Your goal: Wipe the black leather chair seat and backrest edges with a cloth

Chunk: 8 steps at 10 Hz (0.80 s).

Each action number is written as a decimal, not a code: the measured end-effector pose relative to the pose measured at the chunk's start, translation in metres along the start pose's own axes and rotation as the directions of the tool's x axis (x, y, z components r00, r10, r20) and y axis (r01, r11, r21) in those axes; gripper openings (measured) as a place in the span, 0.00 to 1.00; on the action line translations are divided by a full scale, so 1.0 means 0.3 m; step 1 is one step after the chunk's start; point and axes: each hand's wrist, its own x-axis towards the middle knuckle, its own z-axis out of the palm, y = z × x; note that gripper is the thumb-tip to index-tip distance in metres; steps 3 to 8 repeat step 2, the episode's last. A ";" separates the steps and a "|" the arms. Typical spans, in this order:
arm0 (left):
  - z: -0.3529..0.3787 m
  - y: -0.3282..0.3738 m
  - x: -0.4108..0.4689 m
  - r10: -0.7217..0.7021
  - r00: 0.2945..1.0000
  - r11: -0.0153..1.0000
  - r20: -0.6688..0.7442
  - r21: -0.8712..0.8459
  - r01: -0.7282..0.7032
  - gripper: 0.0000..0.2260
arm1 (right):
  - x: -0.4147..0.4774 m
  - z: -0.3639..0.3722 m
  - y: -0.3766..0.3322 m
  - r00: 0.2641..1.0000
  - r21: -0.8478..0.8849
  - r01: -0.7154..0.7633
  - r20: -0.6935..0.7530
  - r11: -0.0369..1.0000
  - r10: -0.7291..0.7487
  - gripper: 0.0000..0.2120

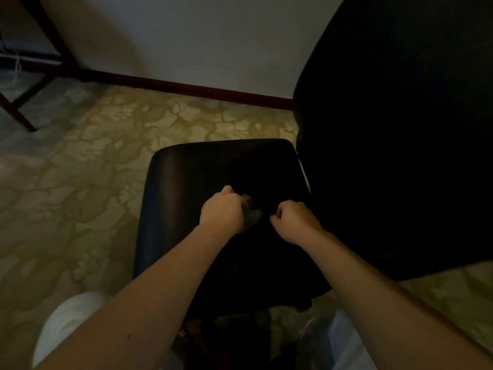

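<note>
Head view: cloth bunched in my left hand at the middle of the seat

My left hand is curled tight round a small greyish cloth, and a wad of it pokes out on the thumb side, down at or just above the black leather. My right hand is just beside it, also over the seat, with fingers curled into a loose fist. The light is too dim for me to tell whether it pinches a dark fold of the cloth or holds nothing.

I judge the cloth to be light, soft and floppy. It will crumple rather than stay flat, so I want it gathered in the palm with a pad of it under my fingers, not trailing loose. The leather looks smooth with a faint sheen along its left side, so I expect the cloth to slide easily and to need downward pressure rather than a hard squeeze.

The backrest stands tall at my right, touching the seat's right side. For its edges I would fold the cloth over the rim and pinch it between thumb and fingers. The chair looks heavy enough to stay put on the patterned carpet.
</note>
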 end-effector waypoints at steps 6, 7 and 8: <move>-0.171 -0.063 0.125 -0.087 0.993 0.996 0.083 0.022 0.085 0.14 | 0.179 -0.159 -0.117 0.997 -0.196 -0.062 0.042 0.979 0.071 0.09; -0.171 -0.063 0.125 -0.087 0.993 0.996 0.083 0.022 0.085 0.14 | 0.179 -0.159 -0.117 0.997 -0.196 -0.062 0.042 0.979 0.071 0.09; -0.171 -0.063 0.125 -0.087 0.993 0.996 0.083 0.022 0.085 0.14 | 0.179 -0.159 -0.117 0.997 -0.196 -0.062 0.042 0.979 0.071 0.09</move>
